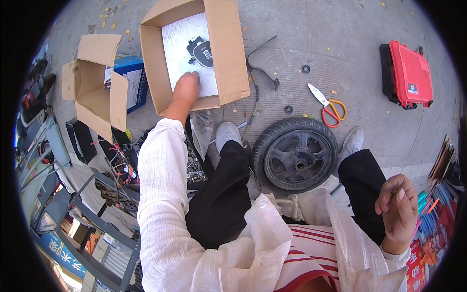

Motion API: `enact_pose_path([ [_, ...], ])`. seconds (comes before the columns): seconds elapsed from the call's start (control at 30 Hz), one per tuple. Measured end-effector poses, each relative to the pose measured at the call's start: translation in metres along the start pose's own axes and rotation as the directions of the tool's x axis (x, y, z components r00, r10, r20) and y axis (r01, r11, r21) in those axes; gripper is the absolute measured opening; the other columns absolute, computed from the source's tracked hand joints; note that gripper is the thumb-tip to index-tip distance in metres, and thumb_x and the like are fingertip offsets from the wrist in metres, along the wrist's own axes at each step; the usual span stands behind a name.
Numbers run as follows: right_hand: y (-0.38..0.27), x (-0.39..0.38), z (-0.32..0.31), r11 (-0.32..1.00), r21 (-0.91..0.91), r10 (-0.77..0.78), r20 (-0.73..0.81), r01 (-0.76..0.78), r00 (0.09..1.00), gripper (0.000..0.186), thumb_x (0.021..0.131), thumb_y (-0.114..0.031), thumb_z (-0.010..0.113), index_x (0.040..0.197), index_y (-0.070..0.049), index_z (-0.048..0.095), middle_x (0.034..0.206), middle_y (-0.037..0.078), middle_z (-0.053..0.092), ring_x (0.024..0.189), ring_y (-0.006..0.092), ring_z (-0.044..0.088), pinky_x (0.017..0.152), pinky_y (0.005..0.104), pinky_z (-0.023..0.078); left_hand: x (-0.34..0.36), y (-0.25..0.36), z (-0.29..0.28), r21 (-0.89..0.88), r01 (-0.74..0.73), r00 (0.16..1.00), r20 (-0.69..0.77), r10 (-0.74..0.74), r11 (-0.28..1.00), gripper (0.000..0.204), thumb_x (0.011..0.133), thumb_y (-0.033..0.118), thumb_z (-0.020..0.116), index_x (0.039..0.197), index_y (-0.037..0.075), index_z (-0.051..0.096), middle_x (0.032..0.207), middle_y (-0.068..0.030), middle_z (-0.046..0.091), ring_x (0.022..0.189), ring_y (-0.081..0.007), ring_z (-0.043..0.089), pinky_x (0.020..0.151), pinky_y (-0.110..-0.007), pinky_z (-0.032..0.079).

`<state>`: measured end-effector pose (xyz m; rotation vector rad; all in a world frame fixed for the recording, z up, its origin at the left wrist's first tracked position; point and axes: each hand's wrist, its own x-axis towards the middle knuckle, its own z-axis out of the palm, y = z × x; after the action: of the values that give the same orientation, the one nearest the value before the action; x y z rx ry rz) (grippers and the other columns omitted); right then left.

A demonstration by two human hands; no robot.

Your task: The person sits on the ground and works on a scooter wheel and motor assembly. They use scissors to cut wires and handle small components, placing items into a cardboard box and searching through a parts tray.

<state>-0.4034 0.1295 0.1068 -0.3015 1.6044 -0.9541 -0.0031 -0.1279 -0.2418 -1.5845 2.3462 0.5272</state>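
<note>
My left hand [187,88] reaches into the large cardboard box [231,53], its fingers drawn together at a clear, see-through piece [188,65] on the white bottom. Whether the fingers grip that piece or something smaller is hidden. Just beyond them lies a dark oval instrument unit [203,53] with a black bracket. My right hand [399,207] is raised above my right knee, fingers curled in and thumb against them, with nothing visible in it. Between my feet a black wheel with its tyre [296,155] lies flat on the ground.
Orange-handled scissors [333,112] and two black rings [305,68] lie beyond the wheel. A red tool case [408,73] stands at the far right. Left are a smaller open cardboard box [95,80], a blue box [137,82], tangled wires [121,163] and a tray of metal hardware [195,165].
</note>
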Motion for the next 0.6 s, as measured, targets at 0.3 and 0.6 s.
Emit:
enact_pose_path([
  [0.3, -0.001, 0.001, 0.000, 1.000, -0.002, 0.002, -0.001, -0.002, 1.000, 0.035, 0.093, -0.030, 0.057, 0.096, 0.005, 0.054, 0.071, 0.005, 0.052, 0.057, 0.0071, 0.046, 0.053, 0.0201, 0.044, 0.010, 0.009, 0.009, 0.068, -0.010, 0.998, 0.064, 0.005, 0.998, 0.016, 0.075, 0.011, 0.061, 0.088, 0.001, 0.060, 0.090, -0.0209, 0.063, 0.085, -0.0368, 0.063, 0.077, -0.045, 0.051],
  [0.6, 0.000, 0.000, 0.000, 1.000, 0.002, 0.007, 0.000, -0.007, 1.000, 0.036, 0.093, -0.030, 0.057, 0.096, 0.005, 0.054, 0.072, 0.005, 0.052, 0.058, 0.0072, 0.046, 0.053, 0.0201, 0.044, 0.010, 0.019, 0.006, 0.123, 0.052, 0.989, 0.130, -0.068, 0.991, 0.018, 0.075, 0.009, 0.060, 0.092, 0.003, 0.062, 0.095, -0.0198, 0.065, 0.090, -0.0348, 0.064, 0.080, -0.043, 0.052],
])
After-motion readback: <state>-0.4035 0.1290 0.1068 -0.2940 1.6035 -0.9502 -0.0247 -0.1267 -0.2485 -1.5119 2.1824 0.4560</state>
